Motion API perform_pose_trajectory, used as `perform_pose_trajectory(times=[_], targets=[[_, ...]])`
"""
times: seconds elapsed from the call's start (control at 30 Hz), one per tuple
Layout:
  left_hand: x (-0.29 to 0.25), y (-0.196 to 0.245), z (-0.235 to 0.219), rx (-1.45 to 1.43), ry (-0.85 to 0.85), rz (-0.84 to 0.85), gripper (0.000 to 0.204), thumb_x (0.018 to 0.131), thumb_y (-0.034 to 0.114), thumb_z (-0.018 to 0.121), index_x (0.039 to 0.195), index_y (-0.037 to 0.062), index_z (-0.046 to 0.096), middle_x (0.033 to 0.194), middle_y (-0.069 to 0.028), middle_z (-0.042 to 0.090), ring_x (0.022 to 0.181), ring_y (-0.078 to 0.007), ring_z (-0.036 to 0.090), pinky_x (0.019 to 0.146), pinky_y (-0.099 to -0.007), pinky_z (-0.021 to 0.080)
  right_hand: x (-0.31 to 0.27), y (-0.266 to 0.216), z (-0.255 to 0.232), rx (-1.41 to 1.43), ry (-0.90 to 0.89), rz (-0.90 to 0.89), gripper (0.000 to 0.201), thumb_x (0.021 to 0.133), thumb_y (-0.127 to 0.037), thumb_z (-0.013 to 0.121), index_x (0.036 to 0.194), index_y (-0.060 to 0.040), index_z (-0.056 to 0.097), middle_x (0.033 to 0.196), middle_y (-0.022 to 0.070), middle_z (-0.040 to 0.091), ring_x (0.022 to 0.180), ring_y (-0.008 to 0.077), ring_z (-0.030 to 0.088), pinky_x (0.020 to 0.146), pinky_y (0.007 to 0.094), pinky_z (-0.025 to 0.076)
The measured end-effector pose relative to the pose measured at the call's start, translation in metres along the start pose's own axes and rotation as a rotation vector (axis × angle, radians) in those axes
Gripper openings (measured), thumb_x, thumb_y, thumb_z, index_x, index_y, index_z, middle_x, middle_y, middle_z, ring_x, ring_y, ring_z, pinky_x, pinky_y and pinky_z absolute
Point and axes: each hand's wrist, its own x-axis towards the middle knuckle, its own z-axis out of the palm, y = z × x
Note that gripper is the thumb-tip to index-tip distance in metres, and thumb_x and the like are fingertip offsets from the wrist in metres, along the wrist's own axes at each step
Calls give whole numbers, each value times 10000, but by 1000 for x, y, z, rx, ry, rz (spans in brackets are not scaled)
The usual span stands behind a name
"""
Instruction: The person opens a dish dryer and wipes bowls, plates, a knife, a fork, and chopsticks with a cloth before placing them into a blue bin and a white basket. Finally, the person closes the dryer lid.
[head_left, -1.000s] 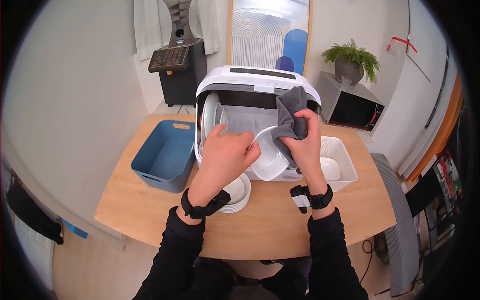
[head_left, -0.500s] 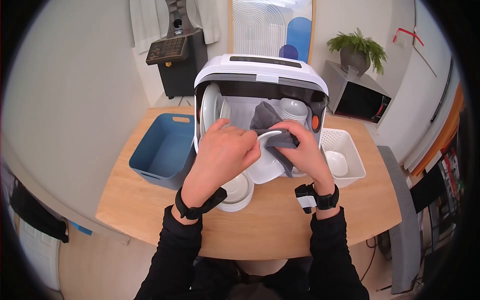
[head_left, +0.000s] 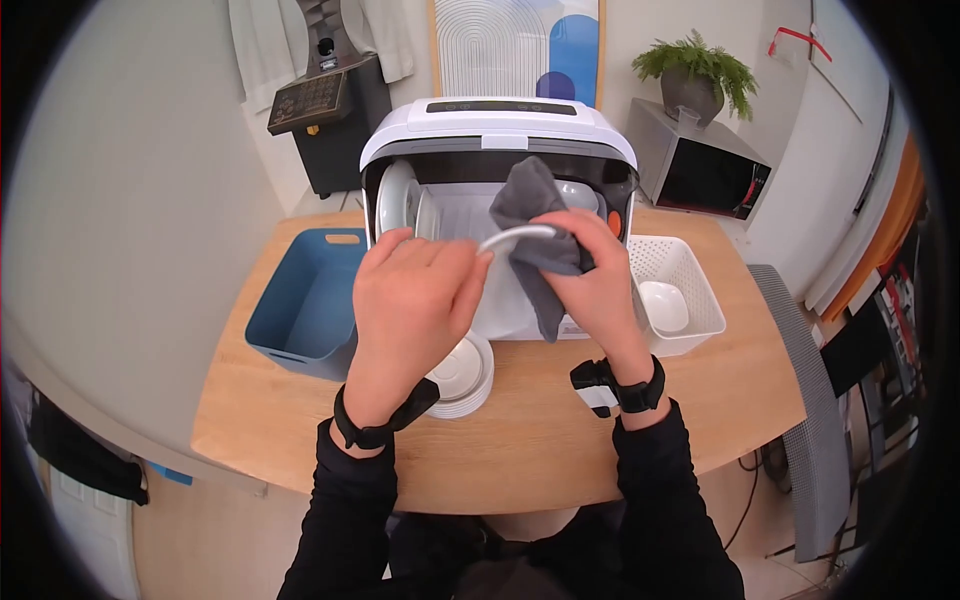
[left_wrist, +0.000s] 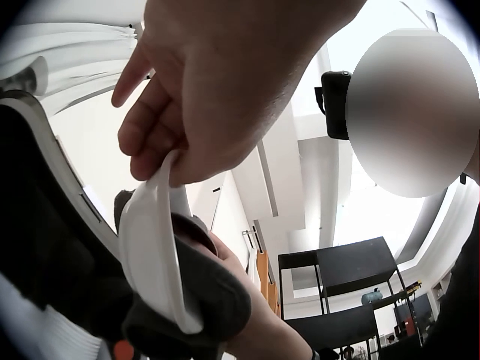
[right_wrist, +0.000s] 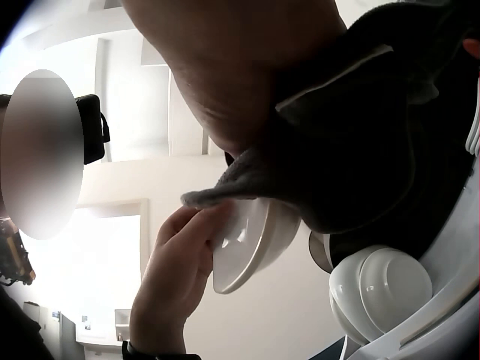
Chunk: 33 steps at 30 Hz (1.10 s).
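In the head view a white bowl (head_left: 500, 305) is held up in front of the open white dish dryer (head_left: 505, 122), tipped so its rim shows as an arc. My left hand (head_left: 415, 300) pinches the rim at its left side, seen close in the left wrist view. A dark grey cloth (head_left: 530, 195) is bunched in my right hand (head_left: 592, 285) and lies against the right side of the bowl. The right wrist view has the cloth (right_wrist: 345, 150) overlapping the bowl (right_wrist: 247, 244). Below my left hand stands a stack of white plates (head_left: 460, 375).
Plates (head_left: 397, 200) stand upright inside the dryer at left, with bowls (right_wrist: 390, 289) at right. On the wooden table (head_left: 500, 450), a blue bin (head_left: 290, 300) stands left and a white perforated basket (head_left: 690, 260) right, holding a small white dish (head_left: 663, 306). A microwave (head_left: 700, 165) sits behind.
The cloth came down from above the bowl's right side onto its rim, then shifted over it. The bowl has tilted, its rim now rising toward the head camera. Both hands keep their holds.
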Motion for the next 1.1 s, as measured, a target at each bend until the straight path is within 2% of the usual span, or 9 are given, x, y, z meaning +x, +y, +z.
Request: perform_pose_trajectory(times=[0.13, 0.27, 0.37, 0.5, 0.6, 0.7, 0.83, 0.93, 1.1], targets=[[-3, 11, 17, -30, 186, -156, 132, 862, 142, 710, 802, 69, 617, 597, -52, 522, 567, -249, 533, 612, -358, 454, -6, 3, 15, 323, 207, 372, 354, 801, -6, 729, 1140, -24, 630, 1056, 71, 678, 971, 153, 640, 855, 274, 503], [-8, 8, 24, -56, 242, -211, 147, 869, 165, 716, 815, 70, 618, 614, -48, 545, 556, -242, 518, 498, -354, 376, -7, -2, 15, 526, 149, 561, 366, 838, -30, 718, 1189, -6, 616, 1062, 63, 682, 998, 124, 625, 853, 267, 511], [-6, 10, 9, -106, 4, -363, 119, 877, 158, 720, 876, 53, 663, 631, -42, 591, 590, -203, 571, 577, -314, 431, -6, 1, 9, 221, 121, 342, 377, 806, -15, 724, 1175, -43, 649, 1075, 87, 684, 968, 165, 659, 817, 277, 521], [-5, 7, 7, 42, -66, -234, 154, 880, 210, 709, 901, 58, 690, 628, -46, 613, 593, -208, 578, 554, -329, 426, -2, -1, -2, -298, 94, -156, 409, 712, -7, 750, 1094, -153, 722, 1124, 133, 651, 908, 301, 670, 774, 304, 524], [-7, 9, 8, 92, -168, -249, 176, 885, 227, 702, 907, 53, 697, 619, -49, 623, 585, -208, 580, 545, -330, 426, -2, 3, -3, -333, 37, -290, 406, 706, -9, 761, 1081, -161, 731, 1116, 136, 653, 929, 295, 665, 774, 309, 527], [-10, 11, 11, -12, -165, -309, 202, 922, 233, 672, 891, 35, 688, 599, -60, 624, 544, -189, 579, 525, -308, 422, -1, 1, -3, -185, 156, -193, 392, 739, -3, 758, 1108, -127, 709, 1103, 111, 667, 958, 243, 667, 800, 296, 526], [-10, 18, 20, -420, -86, -535, 222, 952, 227, 644, 878, 19, 670, 582, -87, 620, 502, -207, 595, 477, -312, 420, -8, 7, 12, 359, 205, 333, 386, 838, -40, 736, 1201, -10, 610, 1103, 52, 666, 1019, 128, 621, 877, 267, 504], [-6, 18, 16, -459, -56, -555, 247, 964, 245, 627, 889, 13, 671, 601, -100, 638, 507, -214, 627, 478, -319, 438, -9, 5, 23, 622, 219, 599, 393, 844, -38, 732, 1211, 7, 600, 1098, 69, 667, 1019, 138, 625, 879, 265, 503], [0, 8, 4, -374, -259, -630, 420, 1014, 354, 534, 853, -9, 672, 632, -72, 672, 518, -106, 534, 520, -268, 420, -7, -4, 14, 170, 198, 249, 427, 820, -12, 716, 1236, -47, 625, 1129, 99, 654, 1002, 201, 647, 837, 296, 514]])
